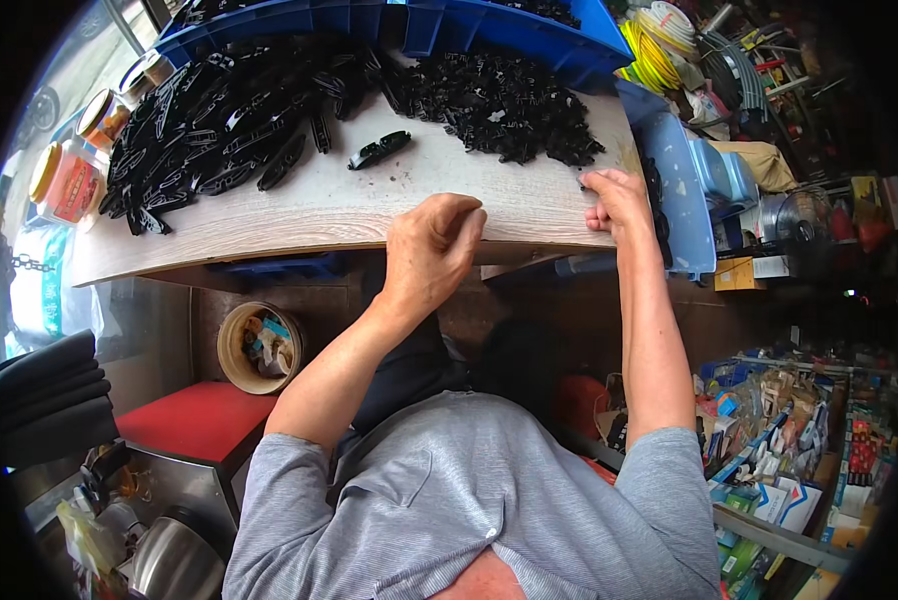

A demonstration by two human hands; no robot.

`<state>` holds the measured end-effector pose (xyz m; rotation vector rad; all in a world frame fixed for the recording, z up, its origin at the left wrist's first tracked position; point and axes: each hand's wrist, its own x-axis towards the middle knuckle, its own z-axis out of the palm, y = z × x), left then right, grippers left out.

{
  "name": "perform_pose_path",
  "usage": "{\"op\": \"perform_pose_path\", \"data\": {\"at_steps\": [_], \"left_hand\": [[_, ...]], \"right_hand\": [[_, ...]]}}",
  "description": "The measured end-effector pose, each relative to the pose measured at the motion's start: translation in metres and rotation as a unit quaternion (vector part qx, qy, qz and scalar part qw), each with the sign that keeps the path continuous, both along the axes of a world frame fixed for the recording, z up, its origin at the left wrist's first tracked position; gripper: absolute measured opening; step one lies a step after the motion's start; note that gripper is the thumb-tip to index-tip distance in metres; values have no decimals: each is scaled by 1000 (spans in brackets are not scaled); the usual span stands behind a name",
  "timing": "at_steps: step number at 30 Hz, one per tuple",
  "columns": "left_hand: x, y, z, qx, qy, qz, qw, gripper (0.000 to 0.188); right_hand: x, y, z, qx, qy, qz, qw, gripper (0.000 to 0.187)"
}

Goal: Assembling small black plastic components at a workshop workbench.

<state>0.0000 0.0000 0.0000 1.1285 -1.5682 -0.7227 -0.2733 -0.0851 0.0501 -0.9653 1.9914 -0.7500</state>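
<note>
My left hand (431,245) hovers at the table's front edge, its fingers curled and the thumb drawn in; anything inside them is hidden. My right hand (621,205) is at the table's right end, thumb and forefinger pinched together, with a tiny dark spot at their tips. Beyond it spreads a heap of small black plastic pieces (509,105). A larger heap of long, curved black plastic parts (229,125) covers the left of the table (319,215). One such black part (380,149) lies alone between the heaps, in front of my left hand.
Blue bins (299,22) line the table's back, and a light blue bin (681,190) stands at its right end. Jars (67,183) stand at the left. Below are a waste bucket (260,347), a red-topped cabinet (191,425) and crowded shelves (769,440).
</note>
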Motion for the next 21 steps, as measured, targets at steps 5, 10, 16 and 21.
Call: {"op": "perform_pose_path", "data": {"at_steps": [5,10,16,21], "left_hand": [[-24,-6,-2,157,200,-70,965,21],[-44,-20,9,249,272,-117,922,32],[-58,-53,9,261,275,-151,913,29],[-52,-55,7,297,288,-129,901,17]], "right_hand": [[9,20,3,-34,-139,8,990,22],[29,42,-8,-84,-221,34,971,23],[55,57,-11,-110,-266,118,950,16],[66,60,-14,-131,-295,120,939,14]]}}
